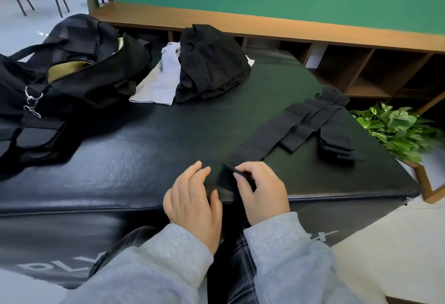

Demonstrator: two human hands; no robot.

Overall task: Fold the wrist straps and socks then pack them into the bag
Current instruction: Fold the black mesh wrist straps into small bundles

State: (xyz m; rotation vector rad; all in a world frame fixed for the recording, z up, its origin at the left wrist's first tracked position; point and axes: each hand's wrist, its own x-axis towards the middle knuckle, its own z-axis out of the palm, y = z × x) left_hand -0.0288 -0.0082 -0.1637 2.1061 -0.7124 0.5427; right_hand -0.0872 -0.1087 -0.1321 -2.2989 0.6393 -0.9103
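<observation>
Wrist strap (pixel 258 149) — thin perforated fabric, limp, light; near end pinched in right hand (pixel 261 191) grip. Left hand (pixel 192 198) relaxed, fingers resting beside strap end on black worktop (pixel 144 159). Best hold — at ends, fold flat.

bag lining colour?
Tan, olive-tinged fabric lining inside the open black duffel bag; head view, the only one.

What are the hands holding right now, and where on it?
The right hand pinches the near end of a long black wrist strap, lifting it off the bench. The left hand rests beside that end, fingers relaxed, gripping nothing.
</observation>
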